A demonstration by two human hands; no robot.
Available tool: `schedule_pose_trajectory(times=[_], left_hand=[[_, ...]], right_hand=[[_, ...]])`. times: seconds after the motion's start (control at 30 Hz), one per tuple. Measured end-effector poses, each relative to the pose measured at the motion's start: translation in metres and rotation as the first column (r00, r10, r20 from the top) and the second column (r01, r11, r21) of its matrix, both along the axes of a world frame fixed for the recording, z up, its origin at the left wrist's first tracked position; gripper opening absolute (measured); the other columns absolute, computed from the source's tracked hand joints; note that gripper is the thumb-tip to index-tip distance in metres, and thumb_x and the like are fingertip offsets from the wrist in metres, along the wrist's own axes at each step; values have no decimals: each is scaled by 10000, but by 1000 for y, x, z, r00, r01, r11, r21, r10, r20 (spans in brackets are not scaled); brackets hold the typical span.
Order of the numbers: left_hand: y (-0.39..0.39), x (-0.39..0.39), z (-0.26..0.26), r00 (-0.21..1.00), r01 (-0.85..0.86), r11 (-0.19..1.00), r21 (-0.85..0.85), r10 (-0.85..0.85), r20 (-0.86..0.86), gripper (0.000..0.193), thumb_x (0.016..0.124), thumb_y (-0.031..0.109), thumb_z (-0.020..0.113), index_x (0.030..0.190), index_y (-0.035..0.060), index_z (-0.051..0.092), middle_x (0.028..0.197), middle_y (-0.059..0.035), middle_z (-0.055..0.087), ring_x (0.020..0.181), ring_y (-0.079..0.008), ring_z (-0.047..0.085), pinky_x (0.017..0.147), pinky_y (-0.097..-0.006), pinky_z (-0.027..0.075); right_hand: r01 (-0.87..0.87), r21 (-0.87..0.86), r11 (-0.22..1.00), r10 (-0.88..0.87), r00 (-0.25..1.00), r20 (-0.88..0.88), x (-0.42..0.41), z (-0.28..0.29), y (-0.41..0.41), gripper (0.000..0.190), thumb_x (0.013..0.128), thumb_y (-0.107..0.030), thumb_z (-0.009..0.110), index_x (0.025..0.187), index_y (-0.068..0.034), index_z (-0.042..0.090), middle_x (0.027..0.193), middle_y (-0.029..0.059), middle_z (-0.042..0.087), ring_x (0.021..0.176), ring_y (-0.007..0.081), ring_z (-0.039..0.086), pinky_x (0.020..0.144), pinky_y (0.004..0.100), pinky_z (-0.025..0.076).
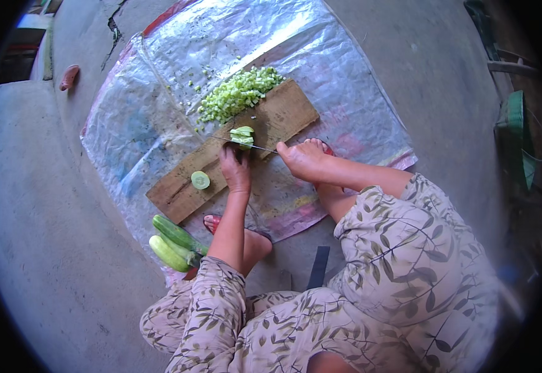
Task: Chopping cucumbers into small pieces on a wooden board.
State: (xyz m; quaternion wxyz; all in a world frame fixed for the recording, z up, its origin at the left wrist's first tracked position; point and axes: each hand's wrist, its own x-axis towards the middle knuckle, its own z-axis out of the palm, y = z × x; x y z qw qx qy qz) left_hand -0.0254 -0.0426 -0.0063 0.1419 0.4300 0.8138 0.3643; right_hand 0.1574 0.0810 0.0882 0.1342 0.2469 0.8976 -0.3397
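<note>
My right hand (302, 158) grips a knife whose thin blade (262, 148) is seen nearly edge-on. The blade crosses a partly sliced pale green cucumber piece (242, 135) on a wooden board (294, 109). Below the blade, my left hand (236, 170) holds that piece at its near side; the fingertips are partly hidden. A round-cut cucumber piece (200, 180) rests on the board to the left of my left hand. Along the board's far edge lies a heap of diced cucumber (238, 93).
Beneath the board spreads a wrinkled plastic woven sack (131, 126) on the concrete floor (28, 186). Several whole cucumbers (173, 247) lie by its near left edge. My sandalled feet flank the board's near side. A pink shoe (69, 77) sits farther left; a green strap-like item (517, 135) is at right.
</note>
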Motion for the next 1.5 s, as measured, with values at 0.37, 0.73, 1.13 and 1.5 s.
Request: schedule_pose_trajectory(times=[0.37, 0.73, 1.13, 1.5], left_hand=[[-3, 2, 0, 1000, -23, 998, -53, 22, -19, 289, 784, 64, 695, 1033, 13, 557, 1012, -148, 550, 917, -346, 570, 805, -420, 467], [-3, 1, -2, 1000, -22, 1000, -13, 22, 13, 238, 799, 82, 689, 995, 12, 575, 985, -142, 546, 918, -335, 546, 824, -414, 438], [-5, 1, -8, 999, -43, 999, 7, 43, 13, 207, 802, 87, 694, 958, 21, 574, 966, -134, 544, 884, -329, 562, 796, -400, 452], [-7, -2, -9, 998, -64, 997, -34, 65, 6, 221, 805, 100, 692, 978, 27, 576, 943, -135, 554, 875, -338, 572, 769, -408, 461]], right_hand=[[-19, 6, 1000, 19, 999, -41, -10, -29, -1, 291, 772, -40, 527, 1034, 54, 440, 740, 267, 647, 693, 427, 662, 599, 509, 514], [28, -37, 999, -30, 998, -57, -4, -4, 2, 219, 781, -33, 500, 979, 1, 412, 704, 283, 621, 686, 460, 636, 587, 543, 474], [7, -46, 999, -10, 998, -64, -5, -9, 2, 211, 769, -7, 491, 966, 50, 442, 711, 284, 628, 677, 450, 644, 585, 526, 488], [-69, 88, 994, 78, 991, -108, -17, -30, -9, 252, 765, -16, 517, 982, 100, 464, 702, 256, 643, 659, 400, 669, 550, 479, 521]])
